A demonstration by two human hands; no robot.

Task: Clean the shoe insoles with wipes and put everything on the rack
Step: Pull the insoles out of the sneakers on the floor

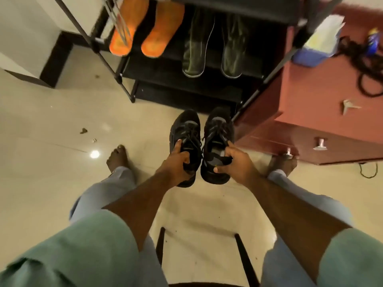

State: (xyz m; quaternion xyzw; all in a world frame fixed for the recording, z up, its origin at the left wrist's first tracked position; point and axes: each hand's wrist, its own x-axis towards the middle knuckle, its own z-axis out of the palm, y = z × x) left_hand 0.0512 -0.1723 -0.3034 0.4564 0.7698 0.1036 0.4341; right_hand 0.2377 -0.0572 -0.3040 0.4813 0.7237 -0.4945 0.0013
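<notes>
I hold a pair of black sneakers above the floor, just in front of the black shoe rack [124, 67]. My left hand [176, 160] grips the left sneaker [185, 131] at its collar. My right hand [234, 162] grips the right sneaker [217, 133] at its opening, where a grey lining shows. On a rack shelf lie two orange insoles [145, 32] at the left and two dark green-grey insoles [213, 48] to their right. A blue pack of wipes [317, 44] sits on the red cabinet beside the rack.
The red-brown cabinet [310, 96] with metal knobs stands right of the rack and carries a black cable, a blue bottle [373, 42] and keys [348, 106]. My bare feet rest on the cream tile floor. A dark chair frame [160, 245] is under me. Small debris lies at left.
</notes>
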